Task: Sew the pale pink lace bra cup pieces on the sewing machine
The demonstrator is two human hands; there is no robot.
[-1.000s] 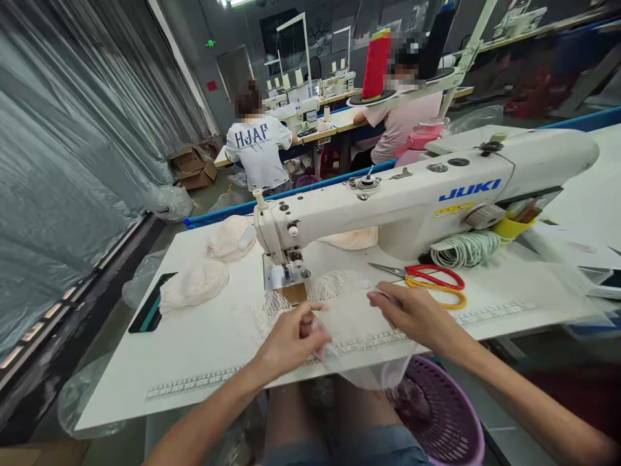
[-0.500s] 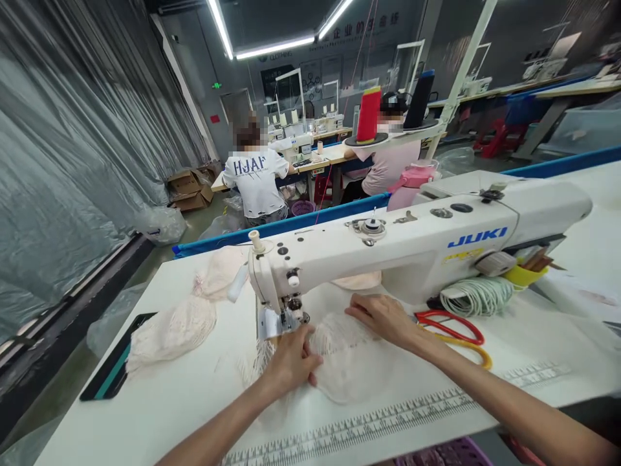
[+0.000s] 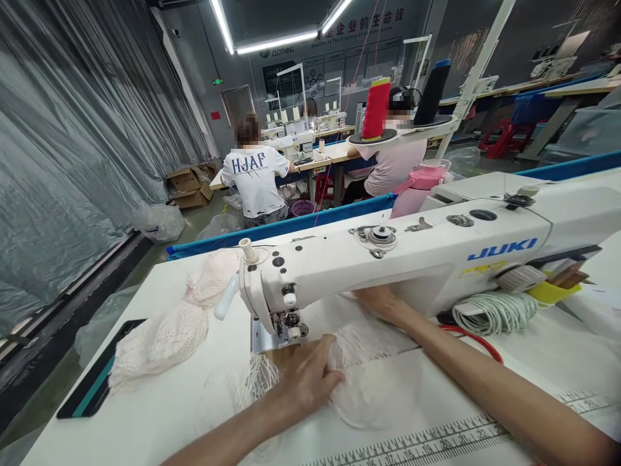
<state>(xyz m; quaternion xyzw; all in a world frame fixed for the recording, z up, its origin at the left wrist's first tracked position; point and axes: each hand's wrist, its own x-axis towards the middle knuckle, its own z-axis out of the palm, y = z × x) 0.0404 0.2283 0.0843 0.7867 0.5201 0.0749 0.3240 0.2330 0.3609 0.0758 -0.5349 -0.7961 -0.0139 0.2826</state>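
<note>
My left hand (image 3: 308,372) lies over the near side of the sewing machine's needle area, thumb and forefinger apart. It touches the left edge of a pale, sheer cloth piece (image 3: 363,395) with a fringe of loose threads. More white fringe (image 3: 257,382) pokes out on the other side of this hand, beside the metal needle plate. My right hand (image 3: 378,303) reaches under the arm of the white sewing machine (image 3: 334,262); its fingers are hidden there. Beneath my right forearm, red scissors (image 3: 478,340) are partly covered.
Pale knitted cups (image 3: 158,343) lie on the table's left side. A ruler strip (image 3: 431,446) runs along the front edge. Coiled pale cord (image 3: 495,314) and a yellow holder (image 3: 555,291) sit at the right. Two people work at machines beyond the blue edge (image 3: 281,226).
My right hand has moved from the fringed cloth to beneath the machine arm. My left hand stays by the cloth's edge. The view has shifted closer, and my forearm now covers more of the scissors.
</note>
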